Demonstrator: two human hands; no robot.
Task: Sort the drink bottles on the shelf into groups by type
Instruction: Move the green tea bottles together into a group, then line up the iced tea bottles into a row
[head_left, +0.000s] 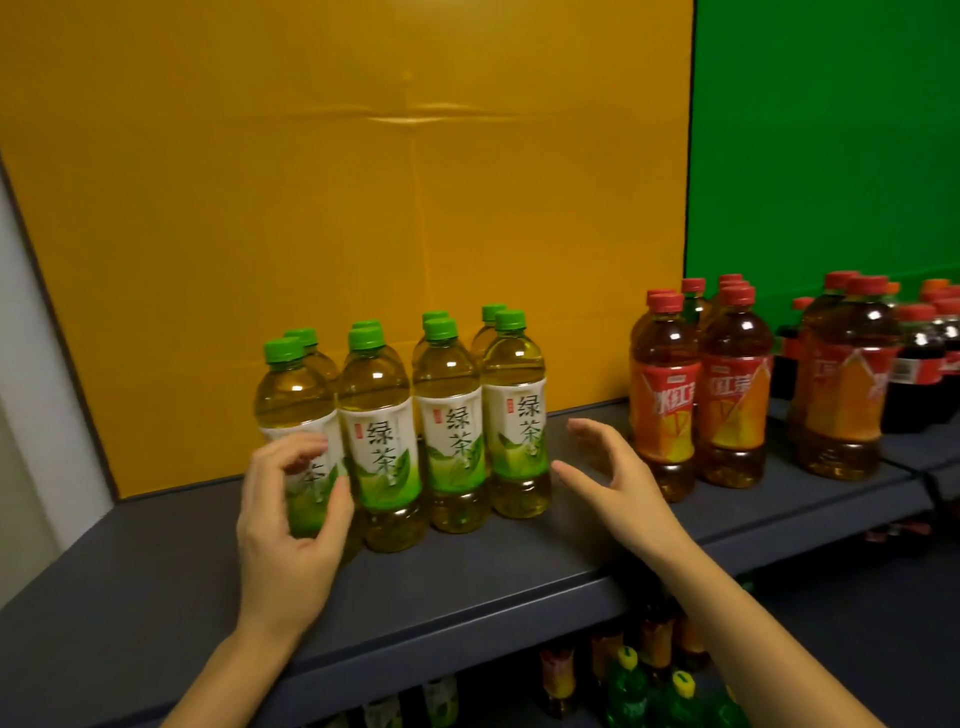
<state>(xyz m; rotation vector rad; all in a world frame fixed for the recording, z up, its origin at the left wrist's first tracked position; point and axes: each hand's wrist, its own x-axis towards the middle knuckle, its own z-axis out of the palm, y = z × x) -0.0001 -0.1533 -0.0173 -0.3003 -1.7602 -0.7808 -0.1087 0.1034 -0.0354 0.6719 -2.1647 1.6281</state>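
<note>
– Fingers of my left hand (291, 530) curl round the front-left green tea bottle (293, 395). Right hand (623, 483) is spread and holds nothing, just beside the block's right end.
– Progress?
– Top shelf (156, 561) looks nearly sorted: green tea block (447, 415) on the left, red iced tea bottles (667, 395) well apart on the right, cola bottles (917, 374) beyond.
– Remaining?
– Probably squaring up this block. Lower-shelf bottles (628, 680) look mixed.

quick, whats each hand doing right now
Left hand: fingers and thumb curled round the leftmost front green tea bottle.
Right hand: open, fingers spread, holding nothing.
</note>
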